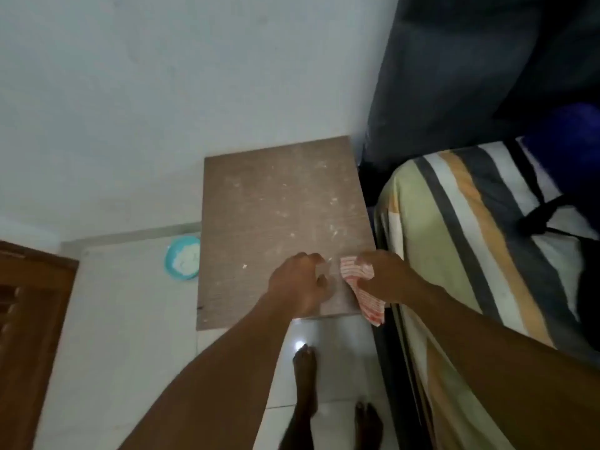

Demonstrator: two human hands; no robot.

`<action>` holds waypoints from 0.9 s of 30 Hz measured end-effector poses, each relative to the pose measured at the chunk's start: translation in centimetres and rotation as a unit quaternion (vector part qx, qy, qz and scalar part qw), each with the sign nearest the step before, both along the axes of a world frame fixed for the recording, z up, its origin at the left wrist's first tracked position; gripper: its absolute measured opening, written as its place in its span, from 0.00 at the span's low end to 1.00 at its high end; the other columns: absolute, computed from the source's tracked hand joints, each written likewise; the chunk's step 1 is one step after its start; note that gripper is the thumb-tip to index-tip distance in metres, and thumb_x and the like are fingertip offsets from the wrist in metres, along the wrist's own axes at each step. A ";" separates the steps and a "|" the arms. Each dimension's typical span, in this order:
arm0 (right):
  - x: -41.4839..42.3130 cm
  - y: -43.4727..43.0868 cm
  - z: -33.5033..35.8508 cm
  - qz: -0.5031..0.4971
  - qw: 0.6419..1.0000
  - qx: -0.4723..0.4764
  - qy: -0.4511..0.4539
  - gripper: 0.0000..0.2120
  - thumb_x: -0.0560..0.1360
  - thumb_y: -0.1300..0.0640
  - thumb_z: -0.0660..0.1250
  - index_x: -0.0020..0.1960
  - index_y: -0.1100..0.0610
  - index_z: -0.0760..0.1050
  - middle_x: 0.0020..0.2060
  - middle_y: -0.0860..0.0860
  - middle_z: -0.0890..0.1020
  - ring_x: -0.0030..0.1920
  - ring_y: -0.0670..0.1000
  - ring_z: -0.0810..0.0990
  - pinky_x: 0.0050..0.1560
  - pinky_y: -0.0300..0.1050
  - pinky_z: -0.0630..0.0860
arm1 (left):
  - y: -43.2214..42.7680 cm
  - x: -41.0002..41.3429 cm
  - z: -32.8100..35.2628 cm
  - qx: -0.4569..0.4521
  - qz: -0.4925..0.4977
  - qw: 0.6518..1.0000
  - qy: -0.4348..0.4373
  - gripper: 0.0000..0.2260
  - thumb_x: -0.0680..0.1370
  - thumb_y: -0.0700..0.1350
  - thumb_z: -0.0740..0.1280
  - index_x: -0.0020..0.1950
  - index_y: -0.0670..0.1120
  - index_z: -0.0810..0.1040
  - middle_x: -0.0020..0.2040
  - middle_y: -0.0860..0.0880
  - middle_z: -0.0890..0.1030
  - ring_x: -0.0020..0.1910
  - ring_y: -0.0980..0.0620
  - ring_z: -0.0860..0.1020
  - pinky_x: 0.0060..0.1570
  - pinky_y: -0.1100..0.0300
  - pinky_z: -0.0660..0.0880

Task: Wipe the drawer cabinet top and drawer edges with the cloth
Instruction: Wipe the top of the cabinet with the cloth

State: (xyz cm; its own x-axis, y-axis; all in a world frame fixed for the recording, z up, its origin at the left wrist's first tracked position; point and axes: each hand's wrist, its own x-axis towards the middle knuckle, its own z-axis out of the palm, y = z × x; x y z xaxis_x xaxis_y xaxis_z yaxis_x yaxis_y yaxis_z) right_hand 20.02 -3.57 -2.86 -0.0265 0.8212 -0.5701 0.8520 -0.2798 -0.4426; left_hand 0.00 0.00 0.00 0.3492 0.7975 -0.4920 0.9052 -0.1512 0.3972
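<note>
The drawer cabinet's brown wooden top fills the middle of the head view, dusty with pale specks. A red-and-white striped cloth hangs over the top's front right corner. My right hand grips the cloth there. To its left, over the front part of the top, my left hand has its fingers curled, with a pale scrap at the fingertips that may be a corner of the cloth; the blur hides whether it is held. The drawer fronts are hidden below the top.
A bed with a striped sheet stands right against the cabinet. A teal bowl with white contents sits on the tiled floor at the cabinet's left. A wooden door is at far left. My bare feet stand below the cabinet's front edge.
</note>
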 end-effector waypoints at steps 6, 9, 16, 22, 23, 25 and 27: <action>-1.9 -0.6 -6.9 0.006 0.998 0.048 -0.048 0.32 0.69 0.45 0.66 0.72 0.51 0.69 0.68 0.54 0.71 0.67 0.59 0.71 0.65 0.56 0.73 | 1.3 -1.7 -7.3 0.017 -0.084 0.995 0.043 0.24 0.78 0.54 0.62 0.74 0.53 0.68 0.72 0.48 0.70 0.68 0.45 0.69 0.63 0.49 0.71; -2.1 -0.3 -8.7 -0.047 0.990 0.114 -0.068 0.22 0.72 0.55 0.69 0.66 0.55 0.76 0.64 0.55 0.75 0.63 0.61 0.75 0.59 0.57 0.77 | 2.4 -2.4 -9.5 0.052 -0.112 0.991 0.051 0.24 0.80 0.54 0.60 0.76 0.52 0.64 0.75 0.47 0.65 0.72 0.45 0.65 0.67 0.49 0.67; -0.8 6.0 -8.2 -0.061 0.983 0.168 0.042 0.19 0.79 0.55 0.65 0.70 0.46 0.74 0.64 0.49 0.79 0.61 0.51 0.80 0.64 0.50 0.77 | 6.9 -1.8 -11.6 0.111 -0.141 0.983 0.049 0.24 0.82 0.56 0.57 0.77 0.51 0.63 0.77 0.45 0.64 0.74 0.44 0.63 0.69 0.48 0.65; 1.9 19.7 -6.3 -0.023 0.973 0.223 -0.053 0.19 0.75 0.61 0.65 0.63 0.47 0.76 0.57 0.51 0.79 0.55 0.55 0.79 0.55 0.56 0.79 | 12.3 -0.4 -12.3 0.141 -0.149 0.978 0.042 0.24 0.80 0.53 0.58 0.76 0.50 0.63 0.76 0.46 0.64 0.74 0.44 0.63 0.70 0.49 0.63; 2.2 22.1 -6.0 -0.015 0.971 0.231 -0.059 0.17 0.75 0.59 0.66 0.62 0.46 0.76 0.57 0.50 0.80 0.54 0.55 0.80 0.54 0.56 0.79 | 13.0 -0.2 -12.4 0.143 -0.155 0.976 0.045 0.24 0.80 0.53 0.58 0.76 0.50 0.63 0.76 0.46 0.64 0.74 0.44 0.63 0.70 0.48 0.63; 2.6 26.6 -5.7 -0.004 0.967 0.240 -0.080 0.16 0.76 0.55 0.68 0.64 0.49 0.75 0.57 0.52 0.80 0.55 0.56 0.80 0.54 0.56 0.79 | 14.4 0.1 -12.7 0.154 -0.168 0.972 0.053 0.23 0.80 0.53 0.57 0.75 0.50 0.64 0.76 0.46 0.64 0.72 0.44 0.64 0.69 0.48 0.64; 3.0 30.7 -6.2 0.022 0.957 0.264 -0.122 0.20 0.76 0.55 0.69 0.67 0.52 0.72 0.61 0.54 0.78 0.59 0.58 0.77 0.57 0.54 0.76 | 15.4 0.2 -13.1 0.155 -0.182 0.969 0.057 0.22 0.80 0.53 0.57 0.74 0.50 0.65 0.75 0.47 0.65 0.71 0.45 0.66 0.68 0.49 0.65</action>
